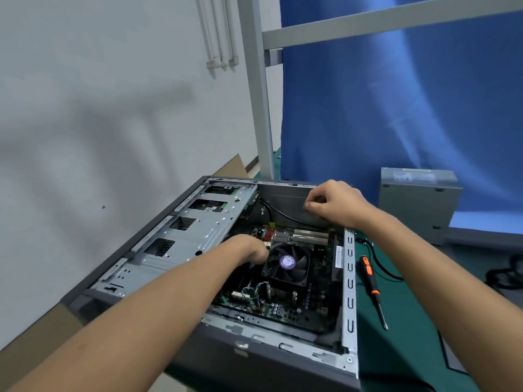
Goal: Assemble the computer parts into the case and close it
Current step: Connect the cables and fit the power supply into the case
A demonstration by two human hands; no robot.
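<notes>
Reaching in beside the fan (287, 263), your left hand (249, 248) has its fingers curled down onto the motherboard (283, 304). They are hidden, so I cannot tell what they hold. A tug there could bend a connector or drag a wire into the blades.

Your right hand (331, 202) is curled, fingertips together at the far wall of the case (254, 360). Whether it pinches anything is unclear. The black cable (271, 210) runs just below it and could snag.

The case lies open on its side on the green mat (410, 349). The power supply (416, 199) stands outside it to the right, not yet fitted.

I count one case, one fan, two pale memory sticks (310, 234), one power supply, one screwdriver (372, 287) and two hands.
</notes>
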